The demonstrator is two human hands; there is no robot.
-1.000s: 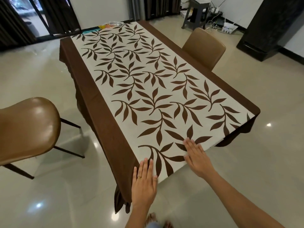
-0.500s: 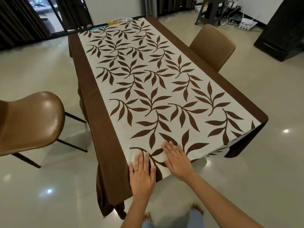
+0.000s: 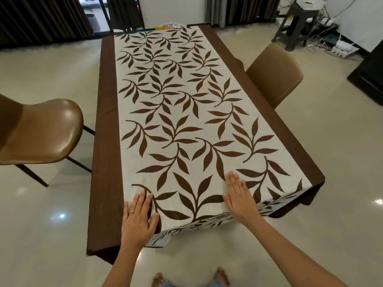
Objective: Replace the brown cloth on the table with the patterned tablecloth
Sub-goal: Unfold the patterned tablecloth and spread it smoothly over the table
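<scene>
The patterned tablecloth (image 3: 176, 112), cream with brown leaf sprays, lies spread along the length of the table. Under it the brown cloth (image 3: 106, 141) shows as bands down both long sides and hangs over the edges. At the near end the patterned cloth drapes over the table's edge. My left hand (image 3: 138, 216) lies flat on its near left corner, fingers straight, a ring on one finger. My right hand (image 3: 239, 195) presses flat on the cloth to the right of the middle, fingers straight and together.
A tan chair (image 3: 39, 133) stands at the table's left side and another tan chair (image 3: 275, 71) at the right. Small items (image 3: 171, 25) sit at the far end. A dark stool (image 3: 298, 21) and cables are at the back right. My bare feet (image 3: 221, 276) stand on the glossy floor.
Both hands have slid apart along the near end of the patterned cloth, the right one moving right. My view has shifted so that the table runs straight ahead.
</scene>
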